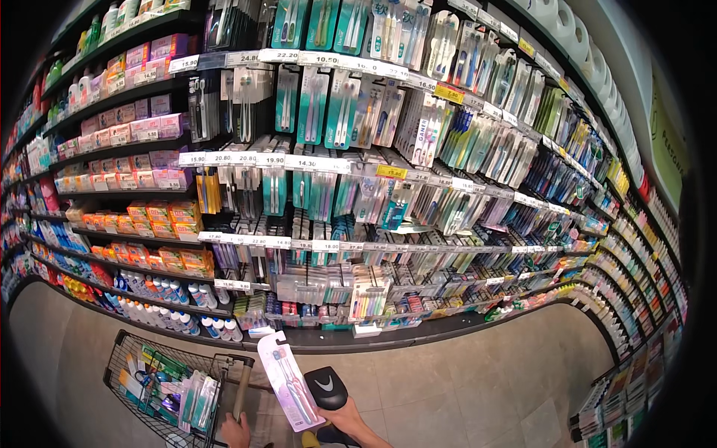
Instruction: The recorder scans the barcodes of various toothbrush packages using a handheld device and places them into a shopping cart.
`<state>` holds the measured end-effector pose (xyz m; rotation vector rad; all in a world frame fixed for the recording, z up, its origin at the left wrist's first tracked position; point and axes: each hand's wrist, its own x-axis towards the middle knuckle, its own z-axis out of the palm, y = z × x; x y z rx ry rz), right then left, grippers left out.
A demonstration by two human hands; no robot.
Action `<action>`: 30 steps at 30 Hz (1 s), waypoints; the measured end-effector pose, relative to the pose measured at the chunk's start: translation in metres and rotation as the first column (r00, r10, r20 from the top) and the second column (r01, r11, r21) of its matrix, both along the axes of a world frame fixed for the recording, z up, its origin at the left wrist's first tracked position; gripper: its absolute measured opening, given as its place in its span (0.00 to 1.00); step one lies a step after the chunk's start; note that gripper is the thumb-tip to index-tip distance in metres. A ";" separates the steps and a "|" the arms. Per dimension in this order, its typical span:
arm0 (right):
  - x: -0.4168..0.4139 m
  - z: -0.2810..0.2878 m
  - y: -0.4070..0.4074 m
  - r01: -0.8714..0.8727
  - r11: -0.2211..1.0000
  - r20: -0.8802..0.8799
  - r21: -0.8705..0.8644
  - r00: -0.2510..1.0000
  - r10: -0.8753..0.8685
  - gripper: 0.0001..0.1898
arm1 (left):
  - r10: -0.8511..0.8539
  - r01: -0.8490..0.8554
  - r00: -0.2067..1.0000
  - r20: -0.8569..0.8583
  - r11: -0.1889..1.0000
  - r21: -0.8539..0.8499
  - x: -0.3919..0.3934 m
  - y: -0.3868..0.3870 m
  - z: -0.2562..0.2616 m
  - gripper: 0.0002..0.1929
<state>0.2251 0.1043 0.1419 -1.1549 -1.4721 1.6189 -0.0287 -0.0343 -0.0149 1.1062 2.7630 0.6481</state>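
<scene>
My left hand (235,430) is closed around the handle (245,381) of a wire shopping cart (162,392) at the lower left. My right hand (343,417) holds a black handheld scanner (326,387) together with a blister pack of toothbrushes (287,381). The pack is pale pink and white, with two brushes behind clear plastic and a hang hole at its top. It tilts to the left, its lower end by my fingers. Much of my grip on the scanner is hidden beneath its head.
A tall shelf wall carries rows of hanging toothbrush packs (313,103) above price rails (330,163). Orange and pink boxes (162,218) fill the shelves at left. Several packs (199,397) lie in the cart. A low display (622,409) stands at lower right on the tiled floor (425,386).
</scene>
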 end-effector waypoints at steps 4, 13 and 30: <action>0.004 -0.007 0.002 0.010 1.000 0.011 0.002 1.000 -0.010 0.22 | 0.004 -0.004 1.000 -0.020 1.000 -0.007 -0.003 0.001 -0.011 0.29; 0.007 0.001 0.000 0.025 1.000 0.005 -0.006 1.000 -0.025 0.21 | 0.012 -0.010 0.999 0.037 0.999 -0.052 -0.003 0.001 -0.008 0.28; 0.010 -0.004 -0.001 0.024 1.000 -0.040 0.004 0.999 -0.023 0.21 | 0.007 0.002 0.995 0.099 0.996 -0.090 0.001 0.002 0.012 0.30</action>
